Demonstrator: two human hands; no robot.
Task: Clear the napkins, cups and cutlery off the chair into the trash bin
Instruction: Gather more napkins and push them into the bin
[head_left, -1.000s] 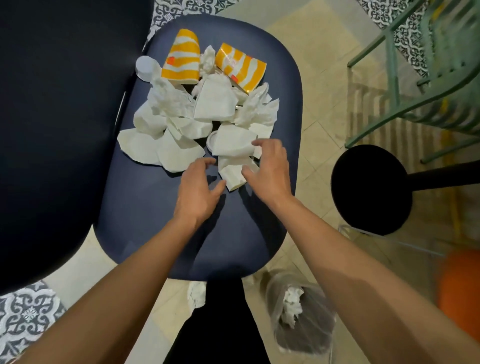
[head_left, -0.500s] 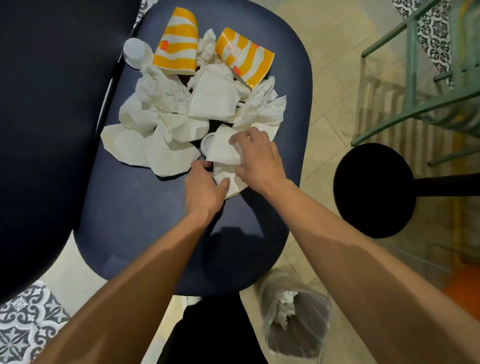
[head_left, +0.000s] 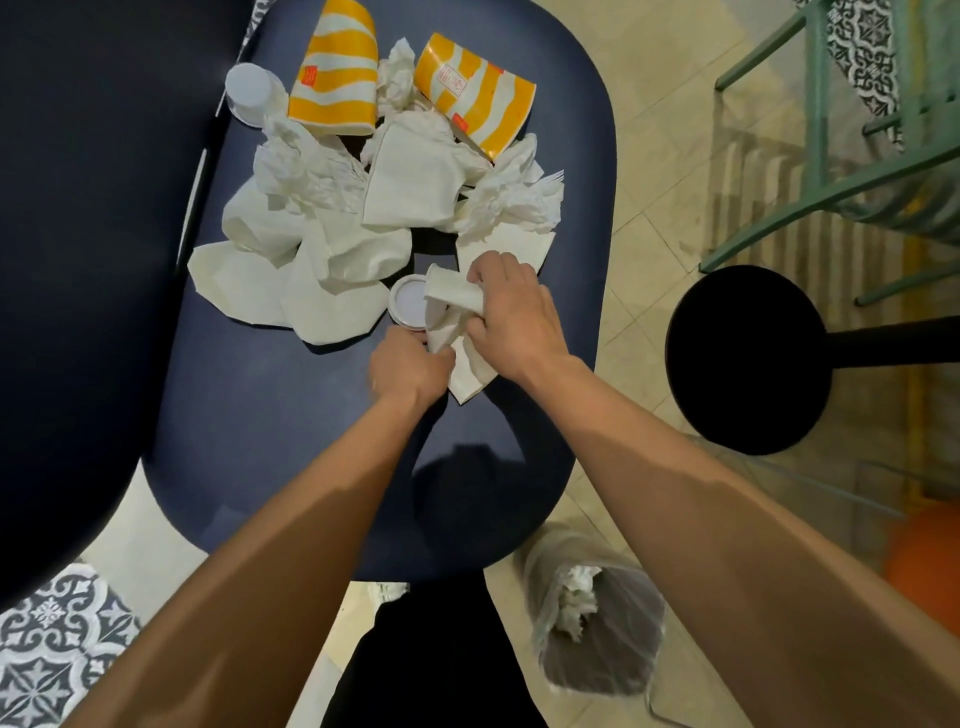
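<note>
While the dark blue chair (head_left: 291, 426) carries a heap of litter, the right hand (head_left: 511, 317) reaches over its near edge, fingers curled round a rolled napkin (head_left: 452, 293) and lifting it just off the seat. The left hand (head_left: 410, 371) sits just beside it, knuckles up and fingers tucked under, its thumb lying against the edge of a flat napkin (head_left: 470, 371); whether it actually grips that sheet cannot be told. A small round white cup (head_left: 410, 306) stands touching the rolled napkin on its left. Beyond the hands the other napkins (head_left: 332, 270) lie crumpled and folded in a loose pile, with two orange-and-white striped paper cups, one (head_left: 335, 67) and another (head_left: 475, 93), tipped over at the far end, and a second small white cup (head_left: 252, 91) left of them. A white plastic fork (head_left: 555, 177) pokes out at the pile's right. The trash bin (head_left: 623, 649), lined with a clear bag, stands on the floor at the seat's near right corner.
</note>
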